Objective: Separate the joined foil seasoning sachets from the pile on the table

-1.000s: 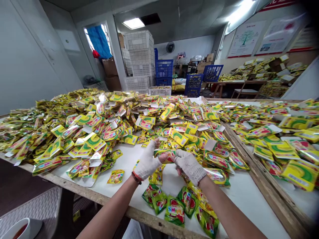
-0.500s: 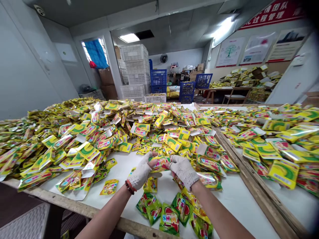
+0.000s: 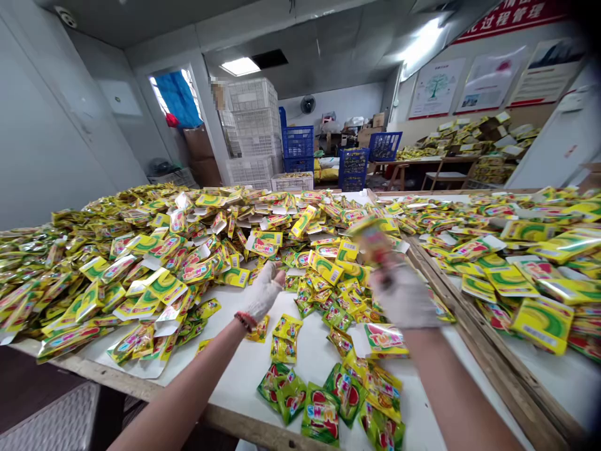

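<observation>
My right hand (image 3: 406,297), in a white fingerless glove and blurred by motion, grips a small yellow and red candy box (image 3: 370,238) above the right side of the pile. My left hand (image 3: 263,293), gloved the same way, hovers at the near edge of the pile with its fingers apart and nothing in them. Below it on the white tabletop lie yellow candy packets (image 3: 284,338). Closer to me are several green candy packets with watermelon pictures (image 3: 320,413). Under my right wrist lies another candy box (image 3: 385,340), its white flap out.
A large heap of candy boxes and packets (image 3: 154,250) covers the left and back of the table. A wooden divider (image 3: 474,319) separates more boxes (image 3: 542,326) on the right. White crates (image 3: 253,131) and blue crates (image 3: 353,169) stand behind.
Both hands were on one candy box in front of me. My left hand has let go and drawn slightly left; my right hand has carried the box to the right and up.
</observation>
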A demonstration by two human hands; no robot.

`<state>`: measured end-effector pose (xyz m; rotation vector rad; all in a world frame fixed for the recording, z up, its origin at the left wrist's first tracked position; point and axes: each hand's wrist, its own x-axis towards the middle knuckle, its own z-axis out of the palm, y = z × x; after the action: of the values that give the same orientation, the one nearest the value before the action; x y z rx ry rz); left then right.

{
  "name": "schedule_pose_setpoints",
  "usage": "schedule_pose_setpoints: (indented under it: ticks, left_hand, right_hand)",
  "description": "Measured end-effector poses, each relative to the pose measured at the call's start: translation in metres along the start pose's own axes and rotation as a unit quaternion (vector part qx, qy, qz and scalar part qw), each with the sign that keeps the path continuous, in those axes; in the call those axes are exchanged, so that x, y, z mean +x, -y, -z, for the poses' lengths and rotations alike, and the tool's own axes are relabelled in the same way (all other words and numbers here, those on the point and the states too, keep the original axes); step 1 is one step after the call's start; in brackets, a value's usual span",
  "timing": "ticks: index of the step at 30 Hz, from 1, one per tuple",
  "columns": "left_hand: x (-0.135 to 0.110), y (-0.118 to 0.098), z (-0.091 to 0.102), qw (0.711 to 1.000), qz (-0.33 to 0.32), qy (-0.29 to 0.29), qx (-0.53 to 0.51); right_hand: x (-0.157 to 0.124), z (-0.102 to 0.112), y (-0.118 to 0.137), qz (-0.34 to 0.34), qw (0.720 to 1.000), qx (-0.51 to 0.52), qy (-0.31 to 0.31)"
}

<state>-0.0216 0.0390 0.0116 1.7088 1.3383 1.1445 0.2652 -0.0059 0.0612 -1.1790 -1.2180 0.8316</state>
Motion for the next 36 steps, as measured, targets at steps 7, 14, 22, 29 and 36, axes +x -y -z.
schedule_pose_setpoints:
  ticks: [7, 14, 22, 29, 36]
  left_hand:
    - [0.043, 0.023, 0.006, 0.934, -0.018, 0.010, 0.358]
    - [0.005, 0.014, -0.006, 0.931, -0.003, 0.023, 0.364]
    - [0.011, 0.019, 0.008, 0.942, -0.025, 0.064, 0.329]
    - [0.049, 0.023, -0.026, 0.939, -0.028, 0.059, 0.338]
    - [0.034, 0.020, -0.013, 0.971, 0.015, 0.007, 0.237]
  right_hand:
    - [0.021, 0.064, 0.003, 0.088, 0.918, 0.335, -0.194]
    - [-0.006, -0.076, -0.049, 0.064, 0.948, -0.289, 0.114]
    - [-0.002, -0.089, -0.074, 0.121, 0.817, -0.539, 0.165]
    - [0.004, -0.071, -0.064, 0.077, 0.895, -0.427, 0.105]
    - [0.005, -0.069, -0.064, 0.021, 0.951, -0.289, 0.109]
